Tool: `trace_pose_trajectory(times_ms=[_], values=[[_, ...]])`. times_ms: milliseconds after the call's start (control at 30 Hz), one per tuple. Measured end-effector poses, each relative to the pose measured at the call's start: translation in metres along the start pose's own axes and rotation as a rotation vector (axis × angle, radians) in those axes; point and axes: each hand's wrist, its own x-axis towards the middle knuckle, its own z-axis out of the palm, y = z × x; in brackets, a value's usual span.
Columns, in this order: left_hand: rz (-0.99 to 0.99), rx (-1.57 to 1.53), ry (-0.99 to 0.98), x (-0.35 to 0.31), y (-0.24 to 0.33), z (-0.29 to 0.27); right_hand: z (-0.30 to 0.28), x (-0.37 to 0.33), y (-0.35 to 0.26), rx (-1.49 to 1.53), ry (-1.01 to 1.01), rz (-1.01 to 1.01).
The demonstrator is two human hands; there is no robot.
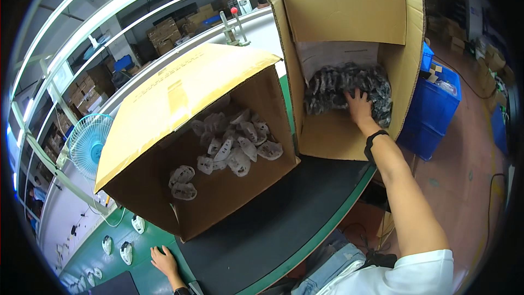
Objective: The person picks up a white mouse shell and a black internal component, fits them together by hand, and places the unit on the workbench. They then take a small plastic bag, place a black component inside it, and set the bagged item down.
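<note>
My right hand (360, 108) reaches inside an upright cardboard box (346, 11). Its fingers are spread against a pile of dark, clear-bagged pieces (335, 84) and seem to hold none of them. Down at the left, my left hand (164, 262) rests with fingers apart on a green work surface (150, 240), holding nothing. Between the hands, a second cardboard box (191, 87) lies on its side, its opening toward me. Inside it are several white pieces in clear bags (238, 161). Near my left hand stand small white-and-black parts (126, 253).
Under the boxes runs a black mat (245, 229) with a green edge. A light-blue fan (90, 145) stands left of the tipped box. Blue bins (431, 109) sit at the right. A red-knobbed lever tool (234, 12) is behind the boxes.
</note>
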Motion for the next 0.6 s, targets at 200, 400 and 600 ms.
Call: trace_pose_trajectory(times_ms=[200, 400, 600], values=[[-0.008, -0.001, -0.005, 0.0, 0.003, 0.001, -0.019, -0.015, 0.014, 0.124, 0.181, -0.19], [0.012, 0.013, 0.018, 0.004, 0.001, 0.001, -0.063, -0.05, -0.018, 0.615, 0.239, -0.427], [0.041, -0.02, 0.021, 0.005, -0.001, 0.004, -0.054, -0.097, -0.05, 0.848, 0.109, -0.644]])
